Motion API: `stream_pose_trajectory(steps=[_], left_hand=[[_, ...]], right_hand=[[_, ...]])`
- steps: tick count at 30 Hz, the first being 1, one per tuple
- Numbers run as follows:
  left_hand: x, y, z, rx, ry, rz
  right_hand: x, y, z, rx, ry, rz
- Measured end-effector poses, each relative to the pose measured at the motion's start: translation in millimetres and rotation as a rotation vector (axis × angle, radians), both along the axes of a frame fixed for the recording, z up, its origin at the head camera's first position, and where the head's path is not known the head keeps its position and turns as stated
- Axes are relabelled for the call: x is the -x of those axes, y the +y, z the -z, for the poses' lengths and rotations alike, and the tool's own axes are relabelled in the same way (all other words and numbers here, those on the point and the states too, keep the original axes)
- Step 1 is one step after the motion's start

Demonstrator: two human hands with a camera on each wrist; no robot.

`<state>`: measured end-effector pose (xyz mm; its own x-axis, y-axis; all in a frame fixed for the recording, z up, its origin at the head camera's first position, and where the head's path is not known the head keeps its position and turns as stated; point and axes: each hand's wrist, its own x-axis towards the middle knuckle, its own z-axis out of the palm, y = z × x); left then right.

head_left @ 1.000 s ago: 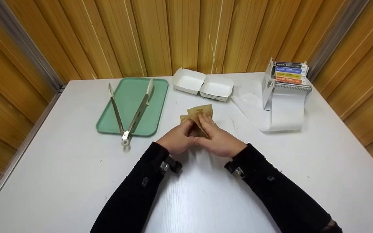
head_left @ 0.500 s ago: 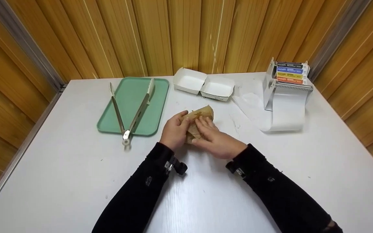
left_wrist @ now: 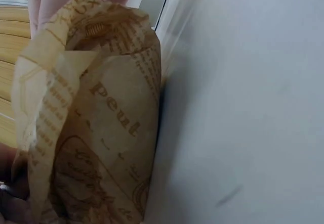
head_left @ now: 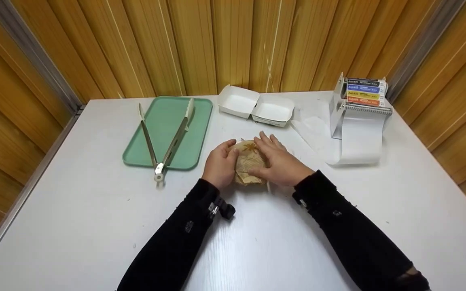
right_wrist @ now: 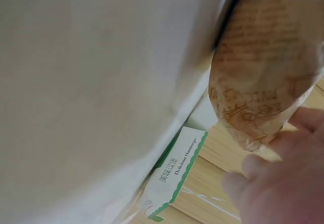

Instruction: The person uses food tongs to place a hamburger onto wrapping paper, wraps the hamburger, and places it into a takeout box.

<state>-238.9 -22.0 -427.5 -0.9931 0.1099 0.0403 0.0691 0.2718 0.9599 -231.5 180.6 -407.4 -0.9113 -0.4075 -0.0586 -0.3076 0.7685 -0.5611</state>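
A rounded package in brown printed paper (head_left: 249,165) rests on the white table between the two hands; its contents are hidden. My left hand (head_left: 219,165) holds its left side, thumb over the upper edge. On the other side my right hand (head_left: 283,161) touches the package with its thumb on top and its fingers fairly straight along the far right edge. In the left wrist view, folded flaps of the paper (left_wrist: 111,107) stand loose at the near end. Smooth wrapping paper (right_wrist: 263,67) faces the right wrist camera, with fingertips against it.
Behind the package stands an opened white hamburger box (head_left: 273,109). A green tray (head_left: 164,121) at the left has metal tongs (head_left: 172,141) lying across it, their hinge over its front edge. A label-roll dispenser (head_left: 362,109) with hanging film stands at the back right.
The paper has gone from a crumpled, upright fold to a flatter, rounded package. My left hand moved to its left side, and the right hand shifted right with its fingers spreading.
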Motion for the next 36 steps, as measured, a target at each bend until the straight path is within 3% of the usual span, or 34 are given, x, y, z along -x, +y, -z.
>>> stream_pose_trajectory(steps=[11,20,36], left_hand=[[-0.8,-0.3,1.6,-0.056,-0.017,-0.037],[-0.2,1.8,5.5,-0.114,-0.006,-0.174],[0.0,-0.1,6.8,-0.164,-0.031,-0.178]], right_hand=[[4.7,-10.5,0.7,-0.086,-0.078,-0.064],[9.8,-13.5,1.2,-0.135,-0.102,-0.060],[13.1,-22.5,4.4,-0.074,-0.017,-0.098]])
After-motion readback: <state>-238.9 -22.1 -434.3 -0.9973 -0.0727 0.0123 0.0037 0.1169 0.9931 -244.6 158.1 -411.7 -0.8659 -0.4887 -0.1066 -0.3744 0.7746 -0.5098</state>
